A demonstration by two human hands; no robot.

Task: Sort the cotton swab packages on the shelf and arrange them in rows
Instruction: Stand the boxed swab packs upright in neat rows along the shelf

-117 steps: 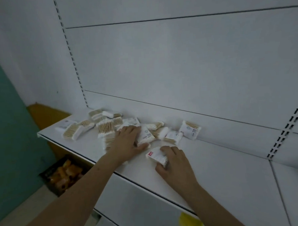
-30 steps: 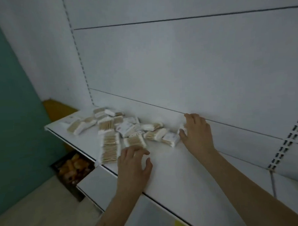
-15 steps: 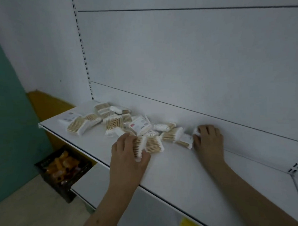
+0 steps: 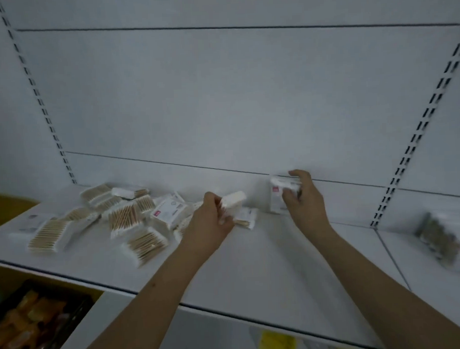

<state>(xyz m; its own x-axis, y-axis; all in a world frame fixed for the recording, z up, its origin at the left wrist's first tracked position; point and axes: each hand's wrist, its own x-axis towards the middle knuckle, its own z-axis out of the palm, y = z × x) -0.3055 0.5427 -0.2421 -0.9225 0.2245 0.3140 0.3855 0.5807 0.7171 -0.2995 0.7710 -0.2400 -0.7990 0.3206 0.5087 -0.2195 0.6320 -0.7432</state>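
Currently the right hand (image 4: 305,202) is gripping one cotton swab package (image 4: 280,196) and standing it upright against the back panel (image 4: 220,101) of the white shelf (image 4: 254,265), long axis vertical, red-tagged label facing the camera. Fingers are curling over its top edge, thumb pressing on the front.

Left hand (image 4: 212,222) is pinching a second package (image 4: 234,200) between thumb and fingers, lifting it just off the shelf; it is tilting, long axis running up toward the right. Another flat package (image 4: 248,218) is lying on the shelf directly below it, touching the back panel.

Loose pile of packages (image 4: 125,218) is sitting to the left on the same shelf, mostly lying flat, swab sticks pointing in mixed directions, some overlapping.

Blurred bagged item (image 4: 437,236) is lying on the neighbouring shelf section at far right; can't tell what it is.

Black crate (image 4: 32,328) with orange packs is sitting below the shelf at lower left.
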